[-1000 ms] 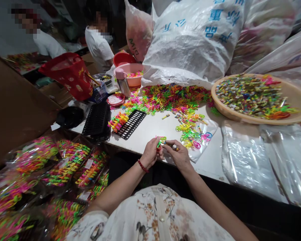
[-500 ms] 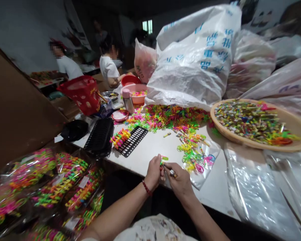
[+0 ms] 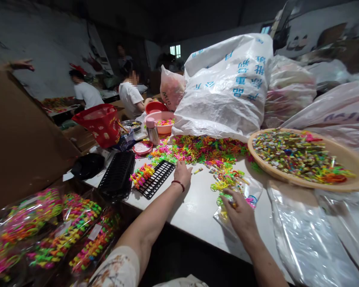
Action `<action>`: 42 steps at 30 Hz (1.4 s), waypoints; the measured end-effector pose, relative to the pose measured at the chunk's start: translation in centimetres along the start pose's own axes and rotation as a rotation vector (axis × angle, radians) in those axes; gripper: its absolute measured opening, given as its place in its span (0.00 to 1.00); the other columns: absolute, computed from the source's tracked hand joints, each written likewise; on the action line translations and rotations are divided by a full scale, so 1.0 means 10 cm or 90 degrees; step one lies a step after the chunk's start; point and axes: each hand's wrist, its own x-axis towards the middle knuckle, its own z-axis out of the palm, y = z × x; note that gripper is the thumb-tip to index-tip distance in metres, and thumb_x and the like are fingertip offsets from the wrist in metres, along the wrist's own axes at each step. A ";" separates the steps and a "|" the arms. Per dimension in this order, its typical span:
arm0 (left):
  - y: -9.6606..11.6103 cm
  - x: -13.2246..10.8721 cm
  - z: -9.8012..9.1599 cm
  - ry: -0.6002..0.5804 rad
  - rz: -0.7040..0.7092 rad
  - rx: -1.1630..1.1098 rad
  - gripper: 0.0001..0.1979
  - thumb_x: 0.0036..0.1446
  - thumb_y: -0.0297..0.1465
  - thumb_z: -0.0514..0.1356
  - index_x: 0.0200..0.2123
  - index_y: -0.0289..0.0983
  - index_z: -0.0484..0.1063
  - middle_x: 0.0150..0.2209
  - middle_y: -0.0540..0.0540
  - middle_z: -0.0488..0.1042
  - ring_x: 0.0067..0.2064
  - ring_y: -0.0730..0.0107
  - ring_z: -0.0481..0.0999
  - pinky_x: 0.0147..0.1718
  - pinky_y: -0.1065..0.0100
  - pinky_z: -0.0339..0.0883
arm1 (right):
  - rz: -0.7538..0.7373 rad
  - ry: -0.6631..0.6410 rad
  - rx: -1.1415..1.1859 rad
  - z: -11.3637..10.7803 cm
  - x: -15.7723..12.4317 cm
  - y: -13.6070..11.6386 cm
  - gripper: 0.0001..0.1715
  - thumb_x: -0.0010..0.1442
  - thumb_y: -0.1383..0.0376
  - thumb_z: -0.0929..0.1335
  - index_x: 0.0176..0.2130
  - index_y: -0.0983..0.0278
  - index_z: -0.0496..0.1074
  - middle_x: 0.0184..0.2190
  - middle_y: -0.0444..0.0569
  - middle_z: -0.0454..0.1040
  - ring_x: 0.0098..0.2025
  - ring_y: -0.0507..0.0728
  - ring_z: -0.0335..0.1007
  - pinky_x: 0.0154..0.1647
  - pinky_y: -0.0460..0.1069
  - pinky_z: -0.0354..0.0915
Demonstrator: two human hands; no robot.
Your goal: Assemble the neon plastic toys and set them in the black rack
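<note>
At the near edge of a heap of small bright plastic pieces [image 3: 206,147], my left hand [image 3: 182,175] reaches forward with its thumb apart from its fingers. Some fingertips are hard to see against the heap. A black slotted rack [image 3: 160,179] lies just left of it, with colourful pieces [image 3: 142,176] across its left part. My right hand [image 3: 241,213] hovers over a clear plastic bag [image 3: 257,187], thumb and fingers spread. Loose yellow, green and pink pieces [image 3: 227,179] lie on and beside that bag. One small piece [image 3: 198,170] sits alone on the white table [image 3: 197,199].
A tan basin [image 3: 254,153] full of small parts stands right. Flat clear bags [image 3: 305,227] lie before it. A big white sack [image 3: 221,87] rises behind the heap. Stacked black racks [image 3: 116,173], a flask [image 3: 152,131] and packed bags [image 3: 56,235] are left. Co-workers [image 3: 130,93] sit beyond.
My hands were together at the table's front edge, holding small pieces. They have parted: the left moved forward to the heap, the right moved right over the clear bag. The view tilted up slightly.
</note>
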 end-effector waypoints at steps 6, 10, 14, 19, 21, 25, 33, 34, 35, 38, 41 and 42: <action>-0.06 0.21 0.08 -0.004 -0.046 -0.065 0.09 0.48 0.22 0.62 0.32 0.35 0.66 0.47 0.32 0.68 0.58 0.49 0.63 0.55 0.56 0.56 | 0.072 -0.149 0.113 0.22 -0.39 -0.19 0.16 0.59 0.53 0.65 0.38 0.61 0.73 0.35 0.51 0.76 0.37 0.60 0.74 0.40 0.54 0.69; -0.12 -0.03 0.01 -0.063 -0.102 -0.187 0.05 0.53 0.29 0.60 0.30 0.36 0.65 0.33 0.42 0.71 0.44 0.60 0.74 0.42 0.62 0.67 | 0.199 -0.238 0.226 0.26 -0.44 -0.21 0.20 0.61 0.49 0.64 0.44 0.60 0.71 0.26 0.46 0.75 0.27 0.56 0.71 0.28 0.50 0.65; -0.16 -0.42 -0.16 -0.158 -0.163 -0.347 0.06 0.55 0.31 0.59 0.34 0.35 0.65 0.30 0.45 0.73 0.33 0.70 0.76 0.34 0.67 0.71 | 0.247 -0.206 0.267 0.29 -0.35 -0.25 0.20 0.59 0.47 0.65 0.36 0.61 0.69 0.25 0.44 0.74 0.23 0.52 0.64 0.23 0.47 0.60; -0.18 -0.86 -0.40 -0.224 -0.210 -0.501 0.11 0.52 0.31 0.63 0.37 0.34 0.65 0.32 0.45 0.74 0.31 0.72 0.77 0.33 0.70 0.72 | 0.242 -0.242 0.315 0.35 -0.30 -0.35 0.23 0.59 0.46 0.65 0.41 0.61 0.72 0.26 0.43 0.72 0.22 0.50 0.61 0.22 0.45 0.58; -0.17 -0.99 -0.47 -0.252 -0.226 -0.570 0.14 0.51 0.31 0.65 0.38 0.34 0.66 0.31 0.46 0.74 0.30 0.71 0.78 0.32 0.70 0.72 | 0.244 -0.233 0.313 0.37 -0.31 -0.39 0.27 0.57 0.45 0.66 0.47 0.61 0.73 0.25 0.42 0.71 0.22 0.50 0.61 0.22 0.46 0.58; -0.12 -1.19 -0.56 -0.307 -0.192 -0.582 0.16 0.49 0.35 0.68 0.38 0.34 0.69 0.31 0.47 0.74 0.29 0.73 0.77 0.31 0.71 0.72 | 0.280 -0.156 0.354 0.40 -0.29 -0.43 0.33 0.52 0.43 0.69 0.48 0.63 0.72 0.20 0.40 0.66 0.19 0.50 0.59 0.19 0.45 0.55; 0.02 -1.44 -0.54 -0.341 -0.301 -0.680 0.18 0.51 0.43 0.66 0.35 0.33 0.70 0.30 0.47 0.72 0.27 0.75 0.74 0.27 0.72 0.71 | 0.353 -0.196 0.525 0.47 -0.27 -0.40 0.24 0.51 0.45 0.71 0.29 0.63 0.67 0.12 0.33 0.50 0.14 0.46 0.42 0.14 0.44 0.42; 0.04 -1.47 -0.51 -0.358 -0.327 -0.692 0.19 0.51 0.43 0.66 0.36 0.34 0.69 0.31 0.47 0.72 0.27 0.75 0.74 0.26 0.72 0.71 | 0.347 -0.192 0.510 0.48 -0.29 -0.40 0.23 0.52 0.46 0.71 0.30 0.63 0.68 0.13 0.34 0.52 0.14 0.46 0.44 0.15 0.44 0.44; 0.05 -1.49 -0.47 -0.371 -0.334 -0.694 0.19 0.51 0.43 0.67 0.36 0.35 0.69 0.32 0.48 0.72 0.27 0.75 0.74 0.25 0.72 0.71 | 0.330 -0.183 0.478 0.50 -0.31 -0.40 0.22 0.52 0.47 0.70 0.31 0.63 0.68 0.14 0.35 0.56 0.15 0.47 0.47 0.16 0.44 0.47; 0.06 -1.55 -0.36 -0.344 -0.308 -0.674 0.22 0.50 0.46 0.67 0.36 0.36 0.67 0.30 0.51 0.70 0.25 0.80 0.70 0.22 0.76 0.67 | 0.217 -0.174 0.313 0.54 -0.35 -0.39 0.13 0.55 0.55 0.68 0.29 0.62 0.68 0.20 0.41 0.66 0.23 0.51 0.60 0.24 0.46 0.57; 0.05 -1.54 -0.29 -0.291 -0.305 -0.653 0.24 0.44 0.46 0.70 0.34 0.36 0.65 0.26 0.54 0.67 0.22 0.82 0.66 0.18 0.79 0.61 | 0.104 -0.196 0.170 0.55 -0.37 -0.40 0.04 0.54 0.64 0.65 0.30 0.62 0.69 0.27 0.44 0.71 0.31 0.55 0.66 0.33 0.48 0.60; 0.04 -1.52 -0.28 -0.269 -0.305 -0.656 0.25 0.42 0.45 0.71 0.33 0.35 0.65 0.26 0.54 0.67 0.22 0.83 0.66 0.18 0.80 0.59 | 0.090 -0.200 0.146 0.55 -0.37 -0.40 0.06 0.53 0.66 0.64 0.33 0.62 0.70 0.30 0.45 0.73 0.34 0.56 0.67 0.35 0.49 0.61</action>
